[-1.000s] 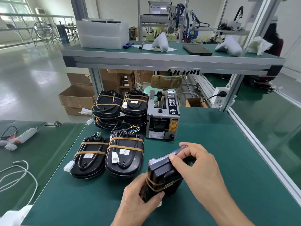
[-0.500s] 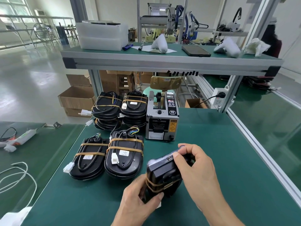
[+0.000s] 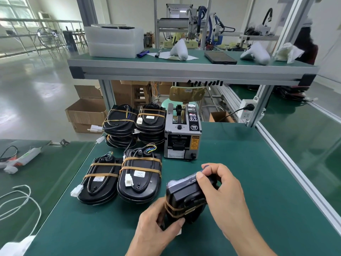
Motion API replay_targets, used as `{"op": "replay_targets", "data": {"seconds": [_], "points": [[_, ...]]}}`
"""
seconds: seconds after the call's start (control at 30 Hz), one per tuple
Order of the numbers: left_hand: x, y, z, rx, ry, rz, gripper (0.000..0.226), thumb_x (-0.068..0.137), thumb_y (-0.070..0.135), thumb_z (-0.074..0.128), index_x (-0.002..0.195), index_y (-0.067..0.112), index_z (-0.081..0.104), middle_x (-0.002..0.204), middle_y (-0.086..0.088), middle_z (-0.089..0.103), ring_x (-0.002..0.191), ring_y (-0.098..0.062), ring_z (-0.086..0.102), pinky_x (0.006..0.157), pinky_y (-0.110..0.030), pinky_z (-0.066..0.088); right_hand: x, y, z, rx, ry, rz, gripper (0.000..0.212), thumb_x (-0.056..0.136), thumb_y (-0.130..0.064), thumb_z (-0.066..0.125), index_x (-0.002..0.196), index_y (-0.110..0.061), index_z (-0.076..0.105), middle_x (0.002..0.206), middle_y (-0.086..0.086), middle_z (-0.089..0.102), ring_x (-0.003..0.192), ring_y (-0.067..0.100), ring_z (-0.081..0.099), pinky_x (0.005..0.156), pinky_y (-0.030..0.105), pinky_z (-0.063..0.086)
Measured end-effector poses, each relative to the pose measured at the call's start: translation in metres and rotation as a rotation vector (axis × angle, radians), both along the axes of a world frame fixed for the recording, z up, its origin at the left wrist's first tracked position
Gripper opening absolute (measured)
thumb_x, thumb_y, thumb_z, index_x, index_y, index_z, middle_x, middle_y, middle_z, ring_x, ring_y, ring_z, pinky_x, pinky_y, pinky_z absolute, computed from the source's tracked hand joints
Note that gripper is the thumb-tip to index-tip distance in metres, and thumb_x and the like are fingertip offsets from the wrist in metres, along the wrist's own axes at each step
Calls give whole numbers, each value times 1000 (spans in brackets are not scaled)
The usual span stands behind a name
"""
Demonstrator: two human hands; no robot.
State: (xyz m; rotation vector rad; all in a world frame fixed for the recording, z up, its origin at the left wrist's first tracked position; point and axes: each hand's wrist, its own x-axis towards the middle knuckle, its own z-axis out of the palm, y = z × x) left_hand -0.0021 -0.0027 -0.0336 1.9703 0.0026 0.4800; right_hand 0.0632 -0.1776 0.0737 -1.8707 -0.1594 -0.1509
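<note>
The left hand (image 3: 156, 228) is clasping the unit (image 3: 184, 196) by its banded end, the right hand (image 3: 221, 193) pinching its top, in front of the dispenser (image 3: 181, 133). More units (image 3: 140, 174) are lying banded left of the dispenser; this one seems nearly finished.

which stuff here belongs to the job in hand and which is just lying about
Job: black plastic unit with tan rubber bands, gripped by left hand and right hand; matching banded black units beside it.
Lying about: white glue gun; stacked white foam trays; dark flat tablet; open cardboard box.
</note>
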Motion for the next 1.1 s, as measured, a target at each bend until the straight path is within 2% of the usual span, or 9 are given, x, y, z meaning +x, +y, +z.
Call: {"op": "replay_targets", "data": {"seconds": [0.13,0.33,0.53,0.63,0.77,0.87,0.97,1.03,1.1], "points": [[-1,0,0,-27,29,-11,54,73,36,83,123,50,67,99,11,75,82,-8,67,73,-21,54,-1,-2,-1,30,-3,0,7,93,-35,71,95,-36,65,114,-23,67,106,-1,62,91,35,52],[-1,-1,3,-32,42,-27,50,75,34,82,122,47,68,92,16,72,72,3,58,69,-10,46,-1,-12,-2,75,36,73,8,95,-30,70,103,-33,69,123,-21,68,113,9,64,101,49,52],[-3,-2,4,-37,52,-46,49,78,26,85,119,46,69,89,14,71,70,3,55,66,-10,45,-4,-20,-7,146,65,113,17,96,-18,70,104,-33,71,128,-22,68,122,3,62,107,37,48],[-6,-3,6,-50,41,-72,51,80,18,85,122,43,69,92,16,72,75,4,59,72,-9,47,-9,-25,-7,264,106,180,22,97,-13,69,105,-33,73,130,-20,69,121,2,64,101,26,52],[-10,-4,6,-27,53,-72,45,80,29,81,122,39,69,90,10,70,75,-5,56,72,-24,50,-23,-41,-14,427,68,96,29,96,-3,65,120,-19,73,124,-11,74,117,4,68,91,9,51],[-10,-5,7,-98,74,-74,34,80,30,79,112,37,70,81,3,68,73,-6,55,72,-25,48,-32,-57,-33,414,51,-78,26,96,0,64,112,-17,76,114,-6,78,113,11,72,94,17,54],[-11,-1,6,-62,104,-36,18,81,41,73,98,38,69,62,14,54,59,2,43,62,-12,38,-42,-69,-55,385,144,-146,24,97,0,64,106,-19,76,112,-2,79,111,20,73,102,27,51],[-11,2,7,-79,196,-22,28,82,52,68,101,33,73,65,4,57,62,-1,43,62,-20,39,-49,-72,-66,306,198,-73,29,97,0,64,114,-22,74,114,-8,78,115,16,71,103,18,48],[-11,2,11,-195,300,-70,37,83,58,64,108,35,78,72,4,70,61,-2,51,59,-19,42,-56,-69,-69,217,229,21,36,98,-4,62,125,-27,70,120,-17,75,117,8,70,101,9,46]]}}
